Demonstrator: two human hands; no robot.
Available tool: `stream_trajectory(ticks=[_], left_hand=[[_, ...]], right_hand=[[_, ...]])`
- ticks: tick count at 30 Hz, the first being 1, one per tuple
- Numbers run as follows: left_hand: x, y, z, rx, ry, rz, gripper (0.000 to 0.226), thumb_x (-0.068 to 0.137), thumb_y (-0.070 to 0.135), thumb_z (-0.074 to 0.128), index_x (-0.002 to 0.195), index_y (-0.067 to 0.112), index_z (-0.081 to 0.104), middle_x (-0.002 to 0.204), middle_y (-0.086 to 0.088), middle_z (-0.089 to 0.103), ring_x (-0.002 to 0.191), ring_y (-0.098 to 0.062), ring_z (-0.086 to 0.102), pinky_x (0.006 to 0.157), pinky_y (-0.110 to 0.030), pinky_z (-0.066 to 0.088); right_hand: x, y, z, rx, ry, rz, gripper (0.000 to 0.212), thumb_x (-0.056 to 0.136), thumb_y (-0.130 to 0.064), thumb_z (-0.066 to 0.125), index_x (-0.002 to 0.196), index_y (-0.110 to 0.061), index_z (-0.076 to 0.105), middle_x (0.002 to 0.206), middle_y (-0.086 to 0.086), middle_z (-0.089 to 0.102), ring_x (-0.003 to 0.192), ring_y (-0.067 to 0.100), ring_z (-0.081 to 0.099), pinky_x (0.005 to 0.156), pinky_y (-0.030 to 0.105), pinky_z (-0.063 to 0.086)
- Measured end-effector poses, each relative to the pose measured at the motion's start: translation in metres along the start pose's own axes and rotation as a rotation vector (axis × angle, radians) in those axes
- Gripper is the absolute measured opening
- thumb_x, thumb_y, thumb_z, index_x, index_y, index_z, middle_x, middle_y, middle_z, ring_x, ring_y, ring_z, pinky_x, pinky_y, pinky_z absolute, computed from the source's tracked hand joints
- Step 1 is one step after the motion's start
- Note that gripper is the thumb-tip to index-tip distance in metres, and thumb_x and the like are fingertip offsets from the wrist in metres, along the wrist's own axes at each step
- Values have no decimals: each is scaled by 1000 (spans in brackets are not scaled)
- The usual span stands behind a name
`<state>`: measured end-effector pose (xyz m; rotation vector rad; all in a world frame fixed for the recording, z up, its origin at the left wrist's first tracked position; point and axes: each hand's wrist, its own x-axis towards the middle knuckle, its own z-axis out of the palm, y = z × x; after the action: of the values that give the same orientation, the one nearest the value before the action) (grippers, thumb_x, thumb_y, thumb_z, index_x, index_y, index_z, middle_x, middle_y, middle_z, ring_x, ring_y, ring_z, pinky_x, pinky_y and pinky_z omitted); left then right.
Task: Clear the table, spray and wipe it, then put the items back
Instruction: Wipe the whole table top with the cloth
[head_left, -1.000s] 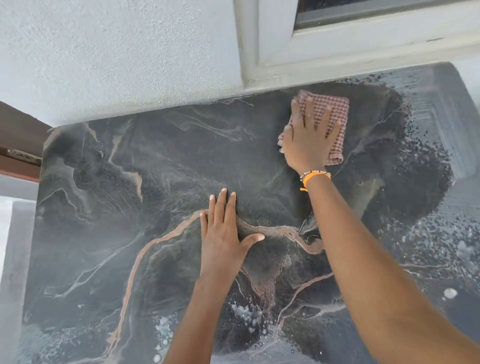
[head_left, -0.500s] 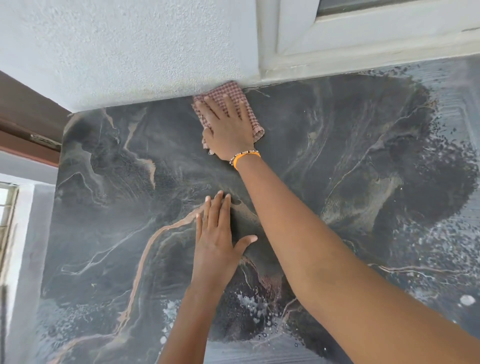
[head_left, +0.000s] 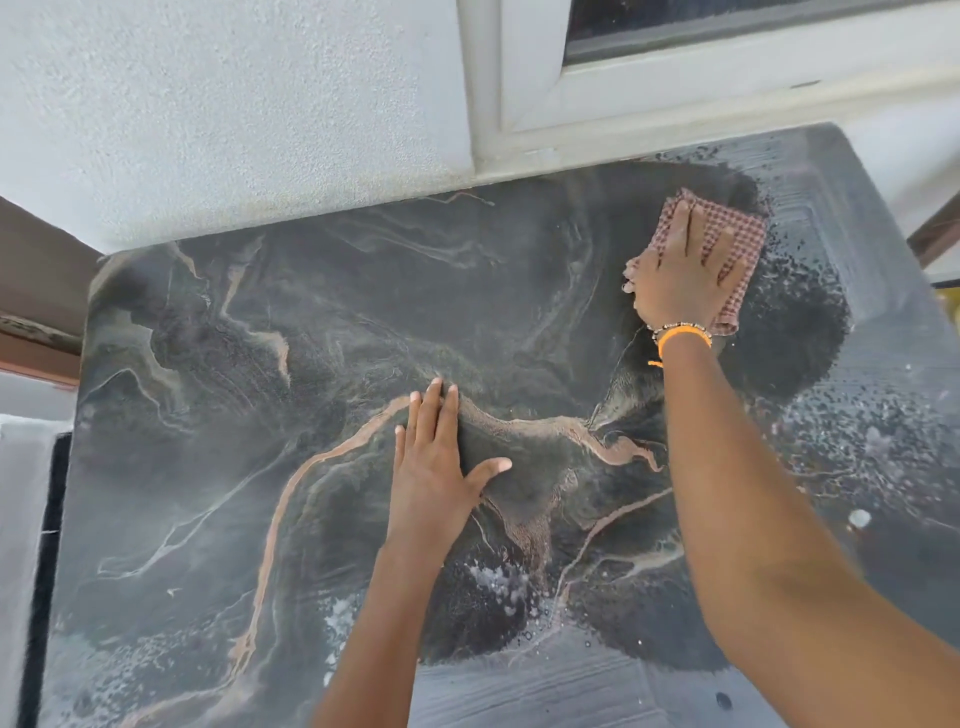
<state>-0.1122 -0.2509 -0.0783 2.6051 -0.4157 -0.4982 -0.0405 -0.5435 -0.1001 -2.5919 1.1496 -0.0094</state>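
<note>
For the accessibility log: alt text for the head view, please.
A right hand presses a checked cloth flat on a dark marbled table near its far right corner, while the left hand rests flat mid-table. Spray droplets remain along the near edge.

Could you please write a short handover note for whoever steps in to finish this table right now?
Right hand: pressed flat on the checked cloth, at the table's far right area near the window frame.
Left hand: empty, flat on the middle of the table, bracing.
Done: the table is cleared; it has been sprayed, and the dark centre looks wiped.
Left: droplets and foam remain along the right side and near edge; wipe those, then bring the items back. Neither the items nor the spray bottle are in view.
</note>
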Motion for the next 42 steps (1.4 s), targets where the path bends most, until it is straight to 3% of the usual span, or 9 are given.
stream_trajectory(ticks=[3,8,12,14,20,25,32,36,42], left_hand=[[-10,-2,1,22,76,22,93,80,57,52,148,17,3,158,3,-1,145,-16,-8,115,-36,-7],[-37,-13,1,12,93,-12,103,78,50,62,147,11,-3,158,-5,-1,145,-19,-7,117,-40,0],[-53,-14,2,51,44,30,104,79,52,60,146,8,-7,157,-8,-4,145,-22,-10,117,-39,-1],[-56,-7,6,93,-13,107,101,80,56,54,146,8,-6,157,-8,-6,144,-23,-13,115,-37,-6],[-53,3,18,176,-110,159,105,78,60,55,146,8,-6,157,-7,-11,144,-23,-13,117,-40,-3],[-52,3,20,201,-93,149,112,73,67,54,146,7,-6,157,-8,-9,144,-24,-11,117,-42,-1],[-48,11,20,75,-42,80,96,79,60,53,146,5,11,157,-10,7,145,-24,0,117,-44,4],[-48,33,31,103,9,41,81,89,44,50,145,2,10,156,-14,10,144,-27,4,117,-45,3],[-26,119,69,63,-29,145,75,91,41,48,147,8,9,157,-7,5,145,-22,-1,117,-40,-1]], right_hand=[[-53,-32,14,0,-52,-145,62,96,-31,31,150,-23,2,160,-5,6,146,32,0,115,56,-2],[-155,-95,41,-105,-219,-653,62,95,-34,32,149,-28,5,159,-10,7,147,29,2,115,53,-2],[-181,-55,35,-193,-288,-875,58,96,-39,29,148,-32,3,158,-13,6,147,22,2,117,48,0],[-167,-18,24,-187,-255,-806,57,97,-39,27,148,-35,1,158,-15,3,147,21,-1,118,46,0],[-108,96,-20,-102,-180,-179,57,97,-35,27,147,-37,1,159,-15,0,147,22,-3,119,48,0],[-137,96,-14,-61,-141,66,59,96,-34,29,148,-32,1,159,-12,-2,147,26,-5,117,51,-3],[-204,5,19,-130,-229,-496,58,97,-39,27,148,-34,2,159,-11,2,147,27,-3,116,53,-2],[-189,37,10,-180,-287,-817,57,95,-41,32,148,-35,9,158,-15,12,147,20,2,117,44,-3],[-111,166,-30,-157,-193,-574,57,95,-38,32,147,-39,9,157,-19,10,147,16,4,119,40,0]])
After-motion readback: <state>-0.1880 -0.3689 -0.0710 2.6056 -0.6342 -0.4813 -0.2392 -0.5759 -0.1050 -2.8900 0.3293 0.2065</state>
